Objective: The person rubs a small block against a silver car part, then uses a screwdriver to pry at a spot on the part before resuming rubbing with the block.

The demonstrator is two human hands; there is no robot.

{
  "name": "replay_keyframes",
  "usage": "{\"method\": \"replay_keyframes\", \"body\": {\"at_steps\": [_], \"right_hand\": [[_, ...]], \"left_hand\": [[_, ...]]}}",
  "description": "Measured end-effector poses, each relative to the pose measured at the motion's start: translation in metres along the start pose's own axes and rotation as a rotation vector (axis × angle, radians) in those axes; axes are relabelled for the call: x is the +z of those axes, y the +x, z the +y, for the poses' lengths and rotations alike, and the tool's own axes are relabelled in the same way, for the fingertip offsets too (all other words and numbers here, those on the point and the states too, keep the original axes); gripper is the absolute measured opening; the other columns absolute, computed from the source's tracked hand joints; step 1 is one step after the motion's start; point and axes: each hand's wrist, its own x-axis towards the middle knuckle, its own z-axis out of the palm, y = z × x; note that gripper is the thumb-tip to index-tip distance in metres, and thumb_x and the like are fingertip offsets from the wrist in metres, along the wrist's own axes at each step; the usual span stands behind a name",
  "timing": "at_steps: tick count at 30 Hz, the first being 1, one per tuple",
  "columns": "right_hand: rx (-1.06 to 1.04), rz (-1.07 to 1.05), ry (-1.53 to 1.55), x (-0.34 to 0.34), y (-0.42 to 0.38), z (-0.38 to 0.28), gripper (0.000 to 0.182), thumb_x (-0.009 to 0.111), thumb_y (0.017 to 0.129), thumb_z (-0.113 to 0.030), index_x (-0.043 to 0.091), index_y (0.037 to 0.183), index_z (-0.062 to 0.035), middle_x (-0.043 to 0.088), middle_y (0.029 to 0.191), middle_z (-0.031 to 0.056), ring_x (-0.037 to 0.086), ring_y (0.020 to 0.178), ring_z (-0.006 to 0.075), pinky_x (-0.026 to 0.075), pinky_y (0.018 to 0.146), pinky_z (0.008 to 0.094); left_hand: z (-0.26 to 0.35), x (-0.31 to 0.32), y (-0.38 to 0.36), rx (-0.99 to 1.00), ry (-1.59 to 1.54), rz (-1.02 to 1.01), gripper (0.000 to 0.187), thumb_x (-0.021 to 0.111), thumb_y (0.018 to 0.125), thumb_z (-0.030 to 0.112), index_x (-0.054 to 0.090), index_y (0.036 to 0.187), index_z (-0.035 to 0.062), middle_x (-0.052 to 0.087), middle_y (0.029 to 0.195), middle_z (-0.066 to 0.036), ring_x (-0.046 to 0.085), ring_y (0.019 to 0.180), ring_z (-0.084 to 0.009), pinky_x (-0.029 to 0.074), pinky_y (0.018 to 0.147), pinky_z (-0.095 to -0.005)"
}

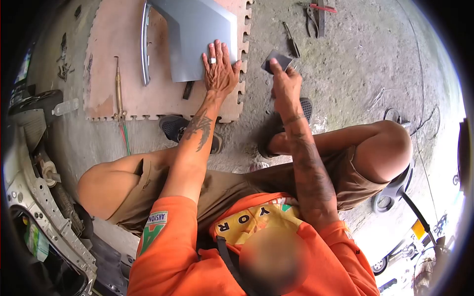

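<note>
My left hand [220, 69] lies flat, fingers stretched, on a smooth silver-grey car body panel [195, 34], near its right edge. A ring sits on one of its fingers. Off the panel to the right, my right hand [286, 84] grips a dark square of sandpaper [276, 60] with the thumb on top. The panel rests on a pinkish-tan foam mat [133, 98] with a jagged interlocking edge. Along the panel's left side runs a curved grey strip [145, 49]. A short black piece [188, 90] shows below the panel's lower edge.
A brass torch [118, 89] with red and green hoses lies on the mat's left. Pliers [312, 22] and a dark-handled tool [291, 39] lie on the concrete floor [365, 64]. A plastic bottle [65, 107] and metal car parts [49, 197] are at left. Cables run along the right.
</note>
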Motion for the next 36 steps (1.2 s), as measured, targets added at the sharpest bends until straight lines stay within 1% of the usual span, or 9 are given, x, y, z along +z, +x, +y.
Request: {"method": "replay_keyframes", "body": {"at_steps": [5, 16, 18, 22, 24, 25, 27, 34, 36], "right_hand": [[0.025, -0.011, 0.052, 0.009, -0.004, -0.033, 0.028, 0.074, 0.092, -0.029, 0.058, 0.087, -0.0073, 0.043, 0.060, -0.0058, 0.035, 0.046, 0.0065, 0.029, 0.042, 0.0260], [0.061, -0.050, 0.134, 0.019, -0.007, -0.029, 0.023, 0.074, 0.092, -0.026, 0.061, 0.091, -0.0065, 0.042, 0.059, -0.0070, 0.034, 0.046, 0.0053, 0.029, 0.043, 0.0250], [0.042, -0.056, 0.116, 0.018, -0.005, -0.029, 0.029, 0.073, 0.092, -0.027, 0.068, 0.099, 0.0001, 0.057, 0.070, -0.0026, 0.045, 0.057, 0.0066, 0.037, 0.051, 0.0270], [-0.014, -0.041, 0.094, 0.020, -0.001, -0.024, 0.029, 0.073, 0.092, -0.027, 0.069, 0.100, 0.0012, 0.063, 0.076, 0.0000, 0.051, 0.064, 0.0085, 0.042, 0.058, 0.0280], [-0.049, -0.031, 0.075, 0.021, -0.001, -0.019, 0.030, 0.073, 0.092, -0.026, 0.070, 0.099, 0.0024, 0.068, 0.082, 0.0027, 0.055, 0.071, 0.0100, 0.046, 0.066, 0.0289], [-0.051, -0.034, 0.079, 0.020, 0.003, -0.011, 0.030, 0.073, 0.092, -0.026, 0.070, 0.099, 0.0024, 0.068, 0.082, 0.0027, 0.055, 0.071, 0.0100, 0.046, 0.066, 0.0289], [-0.173, -0.023, -0.067, 0.019, 0.008, -0.003, 0.026, 0.074, 0.092, -0.031, 0.066, 0.092, -0.0061, 0.046, 0.061, -0.0067, 0.039, 0.048, 0.0049, 0.031, 0.043, 0.0253], [-0.097, -0.030, -0.064, 0.010, 0.006, -0.003, 0.027, 0.073, 0.092, -0.032, 0.065, 0.090, -0.0064, 0.049, 0.064, -0.0058, 0.039, 0.049, 0.0048, 0.031, 0.044, 0.0251], [-0.061, -0.009, -0.080, 0.009, 0.005, -0.004, 0.030, 0.072, 0.092, -0.026, 0.070, 0.098, 0.0027, 0.069, 0.085, 0.0042, 0.057, 0.075, 0.0105, 0.048, 0.069, 0.0288]], "left_hand": [[0.000, -0.004, -0.012, 0.066, -0.044, 0.004, 0.075, 0.044, 0.102, 0.045, 0.024, 0.155, -0.0051, 0.016, 0.165, -0.021, 0.016, 0.152, -0.0387, 0.012, 0.121, -0.0570], [0.016, -0.012, -0.050, 0.017, -0.082, -0.070, 0.075, 0.052, 0.100, 0.038, 0.023, 0.154, -0.0048, 0.017, 0.164, -0.022, 0.019, 0.151, -0.0395, 0.017, 0.121, -0.0562], [0.020, -0.016, -0.056, 0.004, -0.075, -0.077, 0.075, 0.053, 0.099, 0.037, 0.023, 0.154, -0.0049, 0.017, 0.164, -0.022, 0.020, 0.151, -0.0395, 0.017, 0.121, -0.0560], [0.021, -0.021, -0.070, 0.005, -0.046, -0.129, 0.075, 0.054, 0.099, 0.036, 0.023, 0.154, -0.0051, 0.017, 0.164, -0.022, 0.021, 0.150, -0.0399, 0.018, 0.121, -0.0559], [0.022, -0.021, -0.078, 0.006, -0.038, -0.133, 0.076, 0.054, 0.099, 0.036, 0.023, 0.154, -0.0052, 0.017, 0.164, -0.023, 0.022, 0.150, -0.0403, 0.018, 0.120, -0.0562], [0.021, -0.023, -0.079, 0.007, -0.033, -0.143, 0.076, 0.054, 0.099, 0.036, 0.023, 0.154, -0.0053, 0.017, 0.164, -0.023, 0.022, 0.150, -0.0407, 0.018, 0.120, -0.0566], [0.019, -0.024, -0.076, 0.016, -0.028, -0.137, 0.077, 0.055, 0.098, 0.036, 0.023, 0.154, -0.0054, 0.017, 0.164, -0.023, 0.022, 0.150, -0.0407, 0.018, 0.120, -0.0571], [0.004, -0.012, -0.023, 0.086, -0.057, -0.035, 0.077, 0.054, 0.099, 0.038, 0.023, 0.154, -0.0055, 0.017, 0.164, -0.024, 0.020, 0.151, -0.0401, 0.018, 0.120, -0.0573], [0.006, -0.010, -0.026, 0.092, 0.008, -0.047, 0.076, 0.052, 0.099, 0.042, 0.028, 0.153, -0.0049, 0.020, 0.163, -0.023, 0.020, 0.151, -0.0387, 0.016, 0.121, -0.0545]]}}
